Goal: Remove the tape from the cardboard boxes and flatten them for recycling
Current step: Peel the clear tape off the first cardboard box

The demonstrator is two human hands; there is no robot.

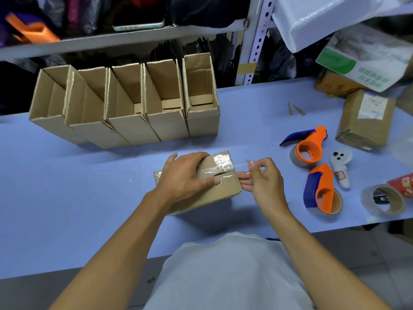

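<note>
Pressing a taped box (214,193) onto the blue table (67,186), left hand (187,175) lies flat; right hand (261,177) pinches tape (232,167).

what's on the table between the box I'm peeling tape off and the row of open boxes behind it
Nothing: in the head view, bare blue table separates the taped box from the open boxes.

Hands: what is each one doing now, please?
Left hand: open, pressing flat on the small taped brown cardboard box.
Right hand: pinched on the clear tape strip, pulling it off.
</note>
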